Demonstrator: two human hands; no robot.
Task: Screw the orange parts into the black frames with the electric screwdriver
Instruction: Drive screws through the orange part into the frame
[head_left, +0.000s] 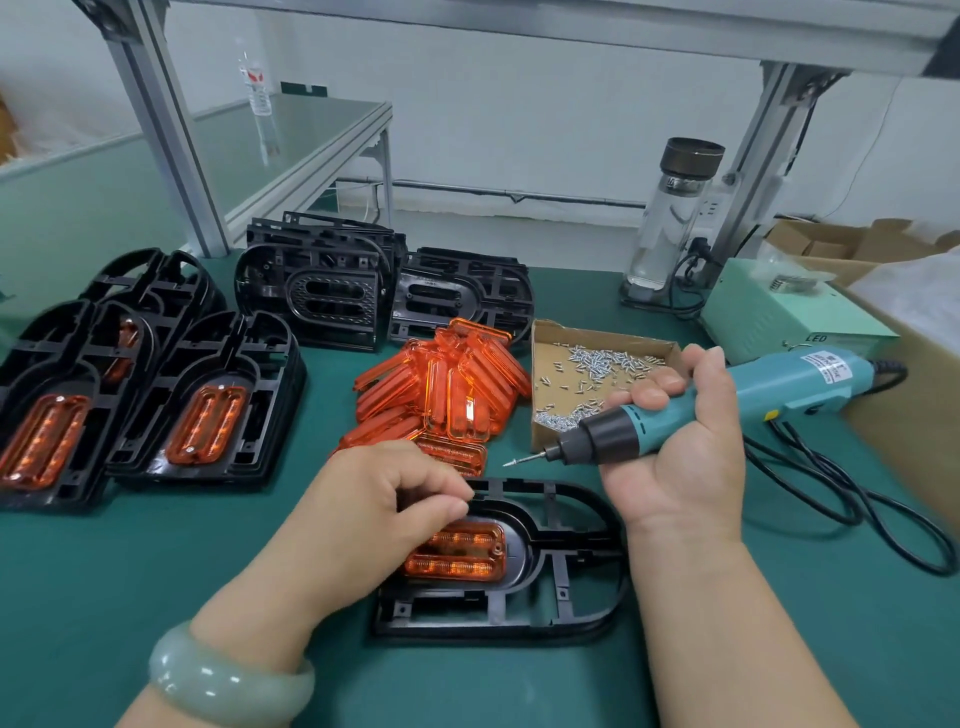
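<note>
A black frame (571, 603) lies on the green mat in front of me with an orange part (457, 556) seated in its oval recess. My left hand (374, 509) rests on the frame's near-left end, fingers curled over the orange part's edge. My right hand (675, 441) grips the teal electric screwdriver (727, 400), held nearly level above the frame, its bit (524, 460) carrying a screw and pointing left. A heap of loose orange parts (441, 395) sits just behind the frame.
A cardboard tray of screws (597, 374) is right of the orange heap. Frames with orange parts fitted (150, 395) are stacked at left; bare black frames (374, 291) stand behind. A glass bottle (670, 218), green power box (779, 312) and black cable (857, 499) occupy the right.
</note>
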